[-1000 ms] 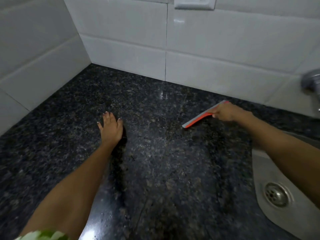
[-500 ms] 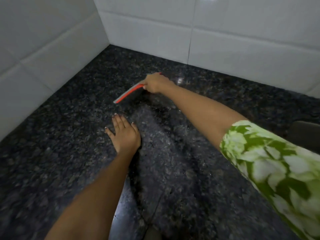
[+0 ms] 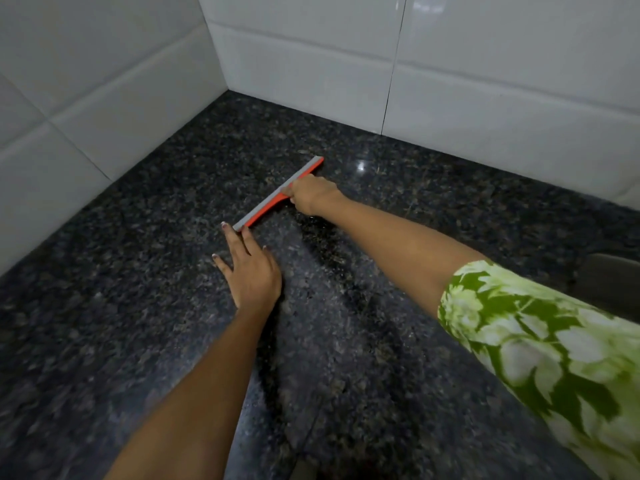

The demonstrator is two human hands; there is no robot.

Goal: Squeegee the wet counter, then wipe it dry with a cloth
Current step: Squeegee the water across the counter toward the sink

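Your right hand (image 3: 313, 197) grips the squeegee (image 3: 277, 195) mid-blade on the counter (image 3: 138, 271) near the corner, while your flat, empty left hand (image 3: 251, 275) touches its near end and risks blocking the pull.

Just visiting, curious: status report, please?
Right hand grips squeegee, blade on counter. Left hand flat, fingertips at blade's near end. No cloth visible.

We see the right hand (image 3: 313, 197) gripping an orange-and-grey squeegee (image 3: 277, 195) laid on the dark speckled surface (image 3: 138, 271) near its back corner. The left hand (image 3: 251, 271) rests flat, fingers straight, fingertips at the squeegee's near end. White tiled walls (image 3: 485, 81) meet behind.
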